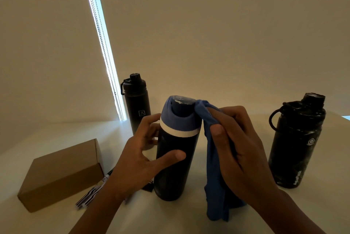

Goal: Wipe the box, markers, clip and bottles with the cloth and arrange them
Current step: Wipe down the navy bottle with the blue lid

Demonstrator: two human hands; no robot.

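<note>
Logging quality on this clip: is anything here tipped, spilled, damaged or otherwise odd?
No spill, nothing tipped: the blue-capped bottle, the slim black bottle and the wide black bottle all stand upright. One oddity: whitish smudges on the blue-capped bottle's lid top, beside the cloth.

Indoors, a plain room; home or office, I cannot tell which. I work at a white table (pixel 161 218) set against bare cream walls (pixel 208 25). A narrow bright strip of window (pixel 95 16) runs up from the tabletop, with a blind's bead chains (pixel 111 86) hanging along it. Light dim, warm.
</note>
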